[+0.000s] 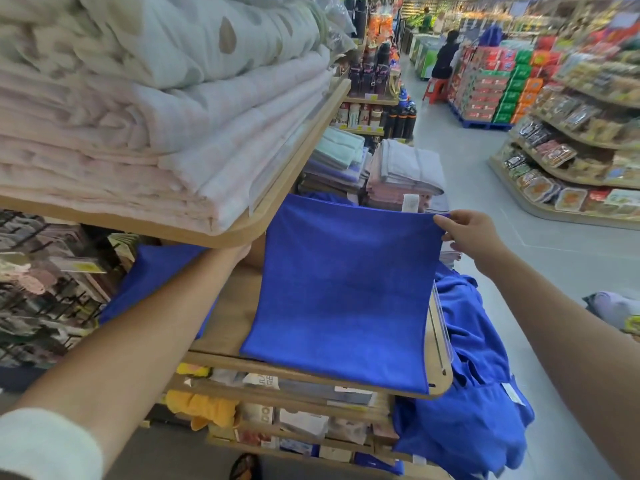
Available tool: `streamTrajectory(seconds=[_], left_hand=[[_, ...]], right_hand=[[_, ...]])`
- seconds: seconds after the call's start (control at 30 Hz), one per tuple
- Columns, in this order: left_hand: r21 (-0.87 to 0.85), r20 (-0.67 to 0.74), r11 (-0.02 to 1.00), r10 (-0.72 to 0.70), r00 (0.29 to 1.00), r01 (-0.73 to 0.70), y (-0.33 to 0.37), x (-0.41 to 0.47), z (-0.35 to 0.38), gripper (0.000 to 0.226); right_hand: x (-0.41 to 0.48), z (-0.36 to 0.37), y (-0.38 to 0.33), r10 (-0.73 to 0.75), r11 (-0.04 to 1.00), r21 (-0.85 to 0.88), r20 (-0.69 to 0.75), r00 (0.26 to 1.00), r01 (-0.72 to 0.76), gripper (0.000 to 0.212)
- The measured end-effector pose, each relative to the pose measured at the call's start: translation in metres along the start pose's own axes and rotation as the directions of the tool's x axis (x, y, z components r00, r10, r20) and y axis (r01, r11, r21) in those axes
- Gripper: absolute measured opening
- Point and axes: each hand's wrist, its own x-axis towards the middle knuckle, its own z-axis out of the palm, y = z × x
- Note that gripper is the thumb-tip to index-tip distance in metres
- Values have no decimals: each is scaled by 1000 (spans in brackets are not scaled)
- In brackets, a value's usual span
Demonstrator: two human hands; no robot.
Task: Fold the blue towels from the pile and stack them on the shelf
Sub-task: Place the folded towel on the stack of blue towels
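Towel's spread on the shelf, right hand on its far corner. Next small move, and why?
Probably draw the far edge toward the near edge to fold it in half. The blue towel lies flat on the shelf, the right hand pinches its far right corner, and the left hand reaches toward the far left side, fingers hidden under the upper shelf.

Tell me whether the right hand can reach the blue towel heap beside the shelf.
Probably yes: nothing lies between the right hand and the heap, though it pinches the spread towel's corner.
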Motion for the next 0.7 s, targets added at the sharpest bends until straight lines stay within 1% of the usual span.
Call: streamTrajectory(seconds=[0.07, 0.1, 0.2, 0.27, 0.33, 0.37, 0.4, 0.47, 0.5, 0.53, 0.6, 0.63, 0.7], left_hand=[[4, 10, 1000, 4, 1000, -4, -4, 2, -1, 17], [10, 14, 1000, 11, 1000, -11, -7, 3, -1, 15], [89, 34, 995, 43, 999, -46, -18, 2, -4, 27], [171, 74, 984, 25, 997, -38, -26, -3, -10, 37], [188, 92, 982, 14, 996, -31, -34, -8, -21, 43], [179, 83, 983, 26, 996, -41, -38, -12, -28, 43], [160, 68, 985, 49, 996, -60, -41, -17, -34, 38], [118, 53, 989, 88, 995, -93, -49, -33, -45, 17], [124, 61, 985, 117, 991, -123, -54, -42, -50, 14], [142, 74, 978, 144, 987, -154, -60, -51, -54, 16], [190, 113, 964, 165, 980, -185, -73, -69, -63, 17], [227, 136, 954, 170, 976, -198, -81, -78, -68, 19], [309, 172, 931, 147, 974, -195, -103, -93, -77, 21]], right_hand=[[0, 4, 8, -5, 1000, -20, -8, 1000, 5, 12], [-2, 7, 13, -2, 1000, -22, -8, 1000, 2, 10], [-11, 11, 30, 11, 999, -31, 12, 1000, -11, 17], [-19, 8, 39, -30, 999, -37, 27, 999, 31, 17], [-33, 3, 44, -93, 994, -50, 43, 995, 95, 11], [-43, 0, 45, -125, 991, -41, 60, 990, 127, 6], [-53, -2, 46, -161, 985, -47, 71, 984, 165, 12], [-76, -6, 51, -234, 967, -82, 93, 968, 241, 29], [-89, -7, 56, -263, 956, -104, 109, 959, 274, 34], [-103, -7, 62, -285, 946, -123, 129, 950, 301, 33], [-130, -6, 77, -326, 928, -137, 157, 932, 348, 21], [-142, -5, 86, -342, 918, -149, 174, 923, 368, 19], [-161, -1, 105, -370, 881, -219, 234, 899, 419, 23]])
